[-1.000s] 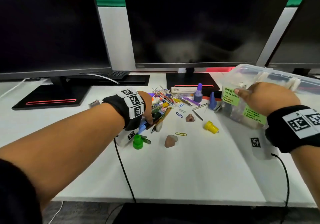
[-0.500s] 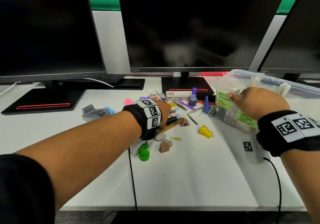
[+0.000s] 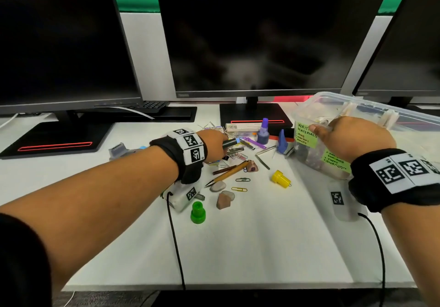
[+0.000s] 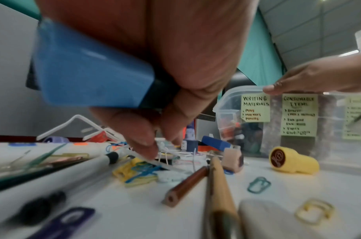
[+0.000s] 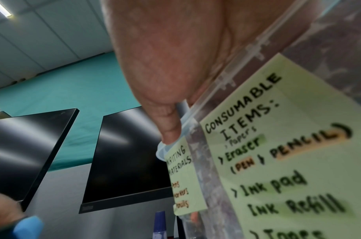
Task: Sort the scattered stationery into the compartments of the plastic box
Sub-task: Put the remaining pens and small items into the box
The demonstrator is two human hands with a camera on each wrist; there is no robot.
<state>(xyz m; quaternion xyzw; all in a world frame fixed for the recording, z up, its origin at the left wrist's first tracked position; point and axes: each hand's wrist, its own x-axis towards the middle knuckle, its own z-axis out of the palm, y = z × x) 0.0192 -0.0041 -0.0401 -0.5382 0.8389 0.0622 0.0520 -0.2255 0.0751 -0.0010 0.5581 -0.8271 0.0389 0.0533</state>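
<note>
My left hand [image 3: 215,143] is over the stationery pile and grips a black marker with a blue cap [image 4: 89,72] in its palm; the marker's black end [image 3: 229,143] sticks out. Its fingertips [image 4: 147,150] touch down among the clips and bands. My right hand [image 3: 352,137] holds the near rim of the clear plastic box [image 3: 362,102], thumb [image 5: 169,116] on the outside. Green labels [image 4: 255,107] mark its compartments. A wooden pen [image 3: 228,173], a brown pencil [image 4: 185,186], erasers [image 3: 217,186] and paper clips [image 3: 242,179] lie loose.
A yellow stamp [image 3: 280,178] lies near the box and a green stamp [image 3: 197,212] stands close to me. A purple ink bottle [image 3: 263,133] and a blue tool [image 3: 282,141] stand behind the pile. Three monitors [image 3: 250,33] line the desk's back. Wrist cables trail over the front edge.
My left hand has moved away from me and to the right, deeper into the pile, still gripping the marker; the wooden pen and erasers now lie uncovered. The right hand stays on the box rim.
</note>
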